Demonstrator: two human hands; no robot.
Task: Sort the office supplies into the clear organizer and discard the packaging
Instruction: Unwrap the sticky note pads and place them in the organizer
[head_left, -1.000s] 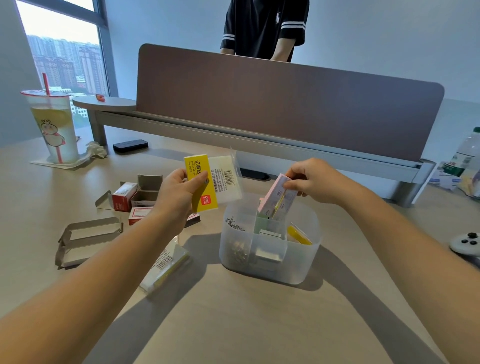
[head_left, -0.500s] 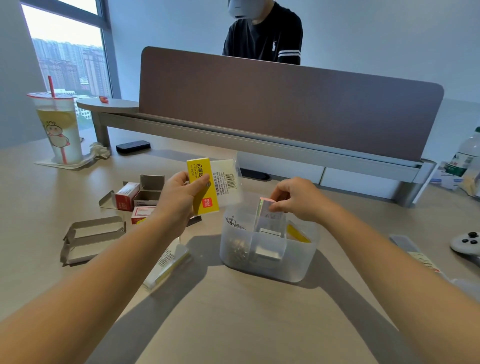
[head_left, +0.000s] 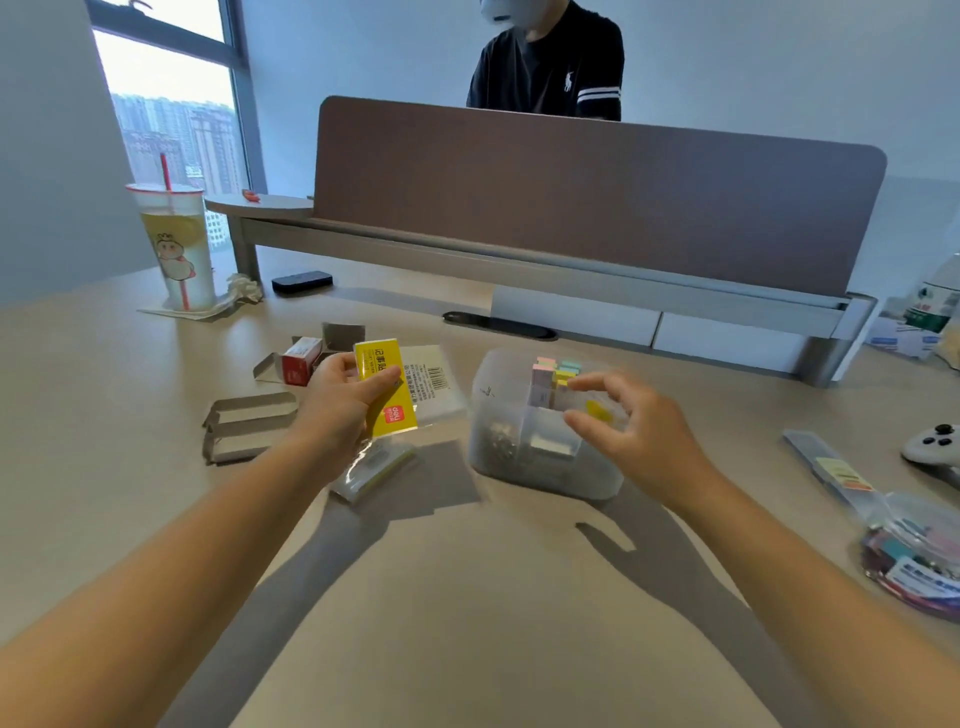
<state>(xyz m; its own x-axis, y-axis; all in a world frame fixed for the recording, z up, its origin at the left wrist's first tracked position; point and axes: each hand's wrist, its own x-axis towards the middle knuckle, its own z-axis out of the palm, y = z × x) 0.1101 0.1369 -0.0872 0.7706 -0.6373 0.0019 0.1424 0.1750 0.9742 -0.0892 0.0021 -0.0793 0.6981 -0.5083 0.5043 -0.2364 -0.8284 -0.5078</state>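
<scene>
Pale tabletop (head_left: 467, 597), clear organizer (head_left: 540, 467) at its centre.
From the head view I see my left hand (head_left: 337, 405) with fingers pinching the yellow packaging (head_left: 389, 395) left of the organizer; my right hand (head_left: 639, 431) hovers beside the organizer's right wall, fingers spread loose, holding nothing, near pastel sticky notes (head_left: 553, 371) standing inside.

Your packet (head_left: 397, 387): yellow card, red logo, black barcode. Organizer (head_left: 540, 467) frosted clear; sticky notes (head_left: 556, 369) pink, green, yellow inside.
</scene>
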